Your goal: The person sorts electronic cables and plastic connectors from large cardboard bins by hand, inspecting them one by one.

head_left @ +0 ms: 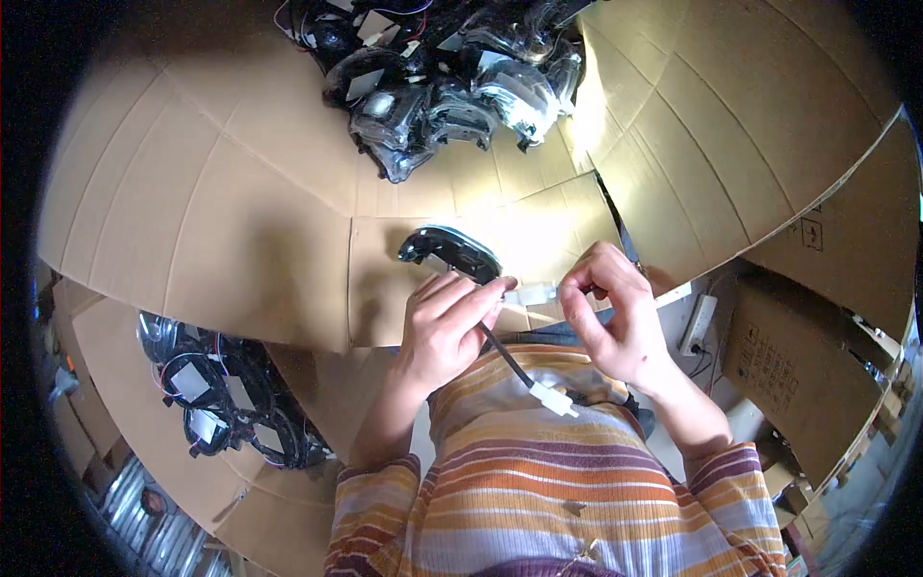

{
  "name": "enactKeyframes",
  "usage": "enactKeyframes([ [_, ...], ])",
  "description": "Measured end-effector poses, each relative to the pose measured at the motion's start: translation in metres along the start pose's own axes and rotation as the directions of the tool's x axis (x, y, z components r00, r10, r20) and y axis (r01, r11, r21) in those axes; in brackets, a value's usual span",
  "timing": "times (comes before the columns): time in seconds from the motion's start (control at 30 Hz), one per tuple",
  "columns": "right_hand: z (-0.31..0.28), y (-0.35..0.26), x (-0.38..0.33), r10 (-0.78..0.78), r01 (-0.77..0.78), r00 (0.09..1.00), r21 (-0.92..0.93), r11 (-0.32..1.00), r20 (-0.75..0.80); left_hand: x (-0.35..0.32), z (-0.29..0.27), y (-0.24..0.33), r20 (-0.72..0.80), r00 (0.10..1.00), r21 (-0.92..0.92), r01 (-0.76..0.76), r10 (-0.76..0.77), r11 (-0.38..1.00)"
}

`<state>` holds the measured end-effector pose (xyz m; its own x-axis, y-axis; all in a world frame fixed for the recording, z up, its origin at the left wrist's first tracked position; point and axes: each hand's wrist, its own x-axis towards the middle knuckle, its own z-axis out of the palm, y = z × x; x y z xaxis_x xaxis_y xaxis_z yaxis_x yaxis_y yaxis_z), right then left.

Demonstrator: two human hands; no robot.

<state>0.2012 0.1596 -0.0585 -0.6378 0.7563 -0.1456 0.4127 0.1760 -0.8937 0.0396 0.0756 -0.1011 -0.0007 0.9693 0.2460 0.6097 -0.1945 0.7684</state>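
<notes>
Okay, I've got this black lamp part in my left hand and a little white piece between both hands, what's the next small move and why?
Probably press the small white piece down against the black lamp part. The left hand grips the part, and the right hand pinches the piece's other end, so both hands meet on it. The black cable with its white connector hangs free over the lap, out of the way.

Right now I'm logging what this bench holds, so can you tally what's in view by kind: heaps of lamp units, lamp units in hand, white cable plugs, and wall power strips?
Heaps of dark lamp units: 2, one at the top, one at lower left; units inside too tangled to count
Lamp unit held in the left hand: 1
White cable plugs: 1
White power strips: 1
Total: 5
</notes>
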Motion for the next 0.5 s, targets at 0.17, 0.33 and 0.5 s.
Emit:
enactKeyframes([
  [0.17,0.002,0.007,-0.002,0.031,-0.031,1.0,0.078,0.996,-0.001,0.0,0.002,0.005,-0.067,0.995,-0.131,0.06,-0.069,0.99],
  [0.33,-0.025,0.01,-0.008,0.24,-0.242,0.97,0.119,0.963,0.037,0.003,-0.015,0.004,0.138,0.958,-0.301,0.281,-0.25,0.911],
  [0.5,-0.035,0.002,-0.013,0.186,-0.22,0.969,0.226,0.949,0.161,0.005,-0.021,-0.002,0.251,0.96,-0.442,0.228,-0.124,0.868],
])
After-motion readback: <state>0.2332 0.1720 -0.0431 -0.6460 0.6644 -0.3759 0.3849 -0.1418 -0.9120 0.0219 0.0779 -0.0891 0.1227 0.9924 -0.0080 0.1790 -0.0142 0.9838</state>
